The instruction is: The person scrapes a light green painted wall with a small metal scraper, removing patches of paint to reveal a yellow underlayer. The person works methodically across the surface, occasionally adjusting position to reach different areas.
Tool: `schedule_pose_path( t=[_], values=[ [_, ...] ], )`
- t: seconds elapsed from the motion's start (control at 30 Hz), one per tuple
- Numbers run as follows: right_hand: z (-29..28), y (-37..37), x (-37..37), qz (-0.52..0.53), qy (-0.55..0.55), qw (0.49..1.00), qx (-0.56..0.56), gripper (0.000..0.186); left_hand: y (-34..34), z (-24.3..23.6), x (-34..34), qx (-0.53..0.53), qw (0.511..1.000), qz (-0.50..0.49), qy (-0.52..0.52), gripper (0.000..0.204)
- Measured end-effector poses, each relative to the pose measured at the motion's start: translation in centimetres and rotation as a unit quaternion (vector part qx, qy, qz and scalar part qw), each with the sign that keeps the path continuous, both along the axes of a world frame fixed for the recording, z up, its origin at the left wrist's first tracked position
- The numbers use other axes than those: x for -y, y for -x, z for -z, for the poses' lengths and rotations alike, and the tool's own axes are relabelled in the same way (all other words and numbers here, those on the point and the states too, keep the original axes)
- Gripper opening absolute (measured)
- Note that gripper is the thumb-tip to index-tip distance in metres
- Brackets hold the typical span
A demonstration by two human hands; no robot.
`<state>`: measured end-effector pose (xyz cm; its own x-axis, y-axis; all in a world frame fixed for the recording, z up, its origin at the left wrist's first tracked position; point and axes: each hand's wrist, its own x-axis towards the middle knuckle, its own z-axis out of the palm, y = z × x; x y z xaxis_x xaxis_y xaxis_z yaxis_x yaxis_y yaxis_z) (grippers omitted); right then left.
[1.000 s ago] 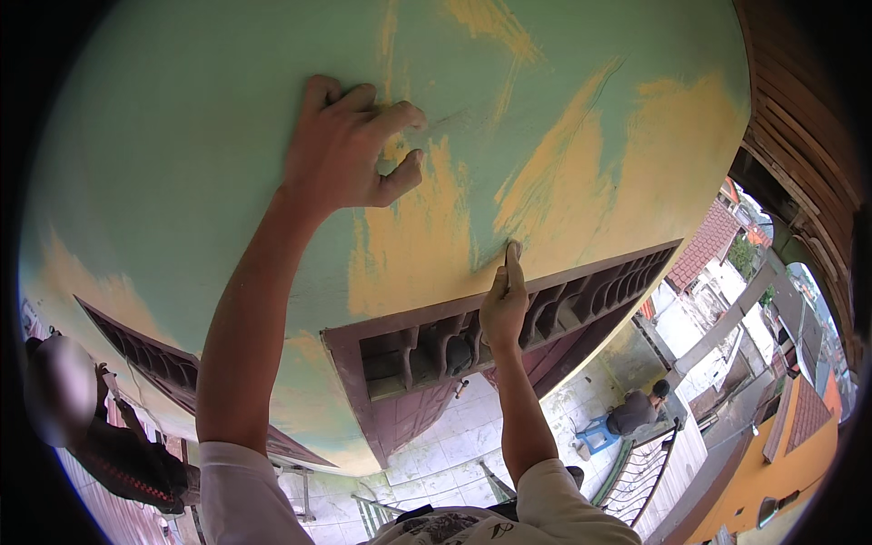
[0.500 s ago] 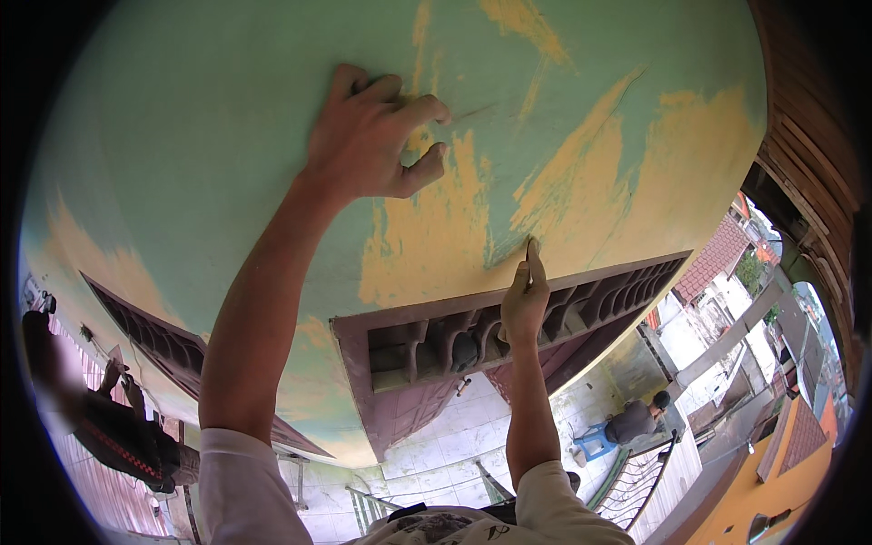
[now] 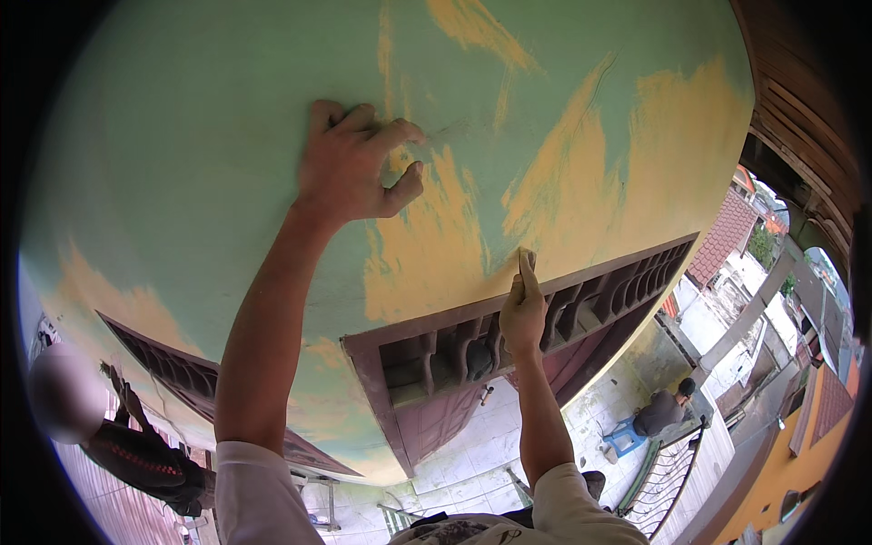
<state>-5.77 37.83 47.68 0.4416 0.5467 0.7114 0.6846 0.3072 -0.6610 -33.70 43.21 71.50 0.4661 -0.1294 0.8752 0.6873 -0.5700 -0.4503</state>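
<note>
Paint streak [image 3: 565, 154] slants up-right from nearer right hand [image 3: 524, 313], fingers pinched.
Cannot tell what they hold; left hand [image 3: 345, 168], half-open, looks empty.

Maroon door [image 3: 440, 425] at 6 o'clock; brown vent [image 3: 429, 322] with wavy slats above it. Slatted window [image 3: 150, 347] between 8 and 9. Pale tiled floor [image 3: 459, 465] at 6, blue stool [image 3: 623, 440] and curved railing [image 3: 656, 481] between 4 and 5. Wooden ceiling [image 3: 804, 136] at 2. Red roof [image 3: 722, 238] at 3, orange wall [image 3: 747, 490] at 4. Daylight, brightest over the tiles.
</note>
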Motion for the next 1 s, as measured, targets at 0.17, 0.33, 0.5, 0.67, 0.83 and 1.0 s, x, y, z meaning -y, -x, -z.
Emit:
schedule_pose_path(
  t=[0.17, 0.33, 0.5, 0.67, 0.83, 1.0],
  values=[
    [-2.6, 0.5, 0.4, 0.010, 0.028, 1.000, -0.007, 0.044, 0.0, 0.3, 0.1, 0.000, 1.000, -0.010, 0.022, 0.027],
    [-4.7, -0.2, 0.9, -0.017, 0.041, 0.999, -0.004, 0.043, -0.2, 0.0, 0.1, 0.005, 1.000, -0.008, -0.004, 0.023],
    [-2.8, -1.1, 0.0, 0.006, -0.024, 0.997, 0.077, 0.044, -0.4, -0.1, 0.4, 0.007, 1.000, 0.004, 0.007, 0.026],
    [-9.8, 0.2, 0.0, -0.056, 0.043, 0.996, -0.045, 0.043, 0.3, 0.1, -0.1, 0.002, 1.000, 0.000, 0.013, 0.028],
    [-3.0, -1.4, -1.0, 0.039, -0.112, 0.985, 0.129, 0.040, -0.4, -0.3, 0.3, 0.007, 1.000, 0.015, 0.004, 0.026],
    [-3.2, -1.9, 0.8, -0.005, 0.032, 0.995, 0.097, 0.040, 0.0, -0.7, 0.2, 0.000, 1.000, -0.017, -0.013, 0.025]
  ],
)
